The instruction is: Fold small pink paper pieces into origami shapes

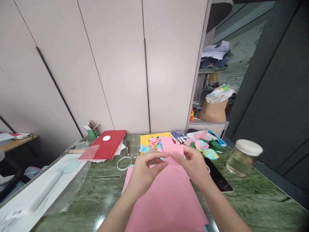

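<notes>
Small pink paper [177,149] at the fingertips over a green table [101,190]

The table has a glossy, marbled surface that catches light to the left of the hands. Beyond them rise smooth, pale cupboard doors [116,58] with dark vertical grooves; to the right of these, open shelves hold a woven tan hat [213,111], next to a dark panel [282,103].

The small paper is matte and flat, with straight edges. The right hand [194,164] pinches it, thumb in front. The left hand [148,170] has its thumb and forefinger curled in at the paper's lower left; whether they pinch it, I cannot tell. Under both hands lies a stack of large pink sheets [166,203].

Just past the fingertips, folded paper shapes [154,141] in pink and blue sit on a yellow sheet [144,140]. Left of the left hand are a ring-shaped roll [124,169], a red folder [108,150] and a crinkled clear plastic sleeve [74,188]. Right of the right hand are a flat black tablet [219,177], crumpled coloured papers [202,145] and a white-lidded see-through jar [242,159] with pale liquid.
</notes>
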A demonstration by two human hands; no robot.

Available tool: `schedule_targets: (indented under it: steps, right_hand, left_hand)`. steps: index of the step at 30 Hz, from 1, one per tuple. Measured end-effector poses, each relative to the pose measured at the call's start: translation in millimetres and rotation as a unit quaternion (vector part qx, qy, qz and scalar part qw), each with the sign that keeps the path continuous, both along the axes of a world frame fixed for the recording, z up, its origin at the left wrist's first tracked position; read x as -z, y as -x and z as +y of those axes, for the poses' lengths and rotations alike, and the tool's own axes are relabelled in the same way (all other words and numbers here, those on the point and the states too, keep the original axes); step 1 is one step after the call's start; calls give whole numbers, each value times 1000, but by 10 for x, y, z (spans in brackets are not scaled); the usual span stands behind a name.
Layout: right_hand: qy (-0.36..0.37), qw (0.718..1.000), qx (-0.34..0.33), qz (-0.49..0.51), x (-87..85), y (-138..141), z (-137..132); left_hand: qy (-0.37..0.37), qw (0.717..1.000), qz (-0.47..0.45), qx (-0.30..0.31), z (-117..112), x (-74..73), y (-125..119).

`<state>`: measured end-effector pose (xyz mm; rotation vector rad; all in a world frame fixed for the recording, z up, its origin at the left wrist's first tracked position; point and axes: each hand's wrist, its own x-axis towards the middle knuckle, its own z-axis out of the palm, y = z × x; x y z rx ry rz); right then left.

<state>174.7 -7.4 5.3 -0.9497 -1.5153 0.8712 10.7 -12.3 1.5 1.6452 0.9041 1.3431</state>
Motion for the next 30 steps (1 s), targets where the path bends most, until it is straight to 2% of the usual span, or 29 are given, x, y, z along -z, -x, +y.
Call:
schedule_targets:
  steps: [4, 9, 16, 22, 30]
  right_hand:
    - [-5, 1000, 0, -3, 35, 1, 23]
    - [-3, 1000, 6, 4, -3, 9, 6]
    - [3, 1000, 13, -4, 21, 11, 30]
    - [-6, 1000, 24, -16, 70, 0, 69]
    - [-2, 1000, 3, 7, 58, 9, 57]
  left_hand:
    - [5, 1000, 8, -6, -26, -12, -1]
    - [-14, 999, 27, -16, -36, -7, 8]
    - [-36, 999, 22, 14, -65, -54, 25]
    - [1, 1000, 0, -17, -26, -6, -15]
    - [15, 1000, -20, -16, -21, 21, -22]
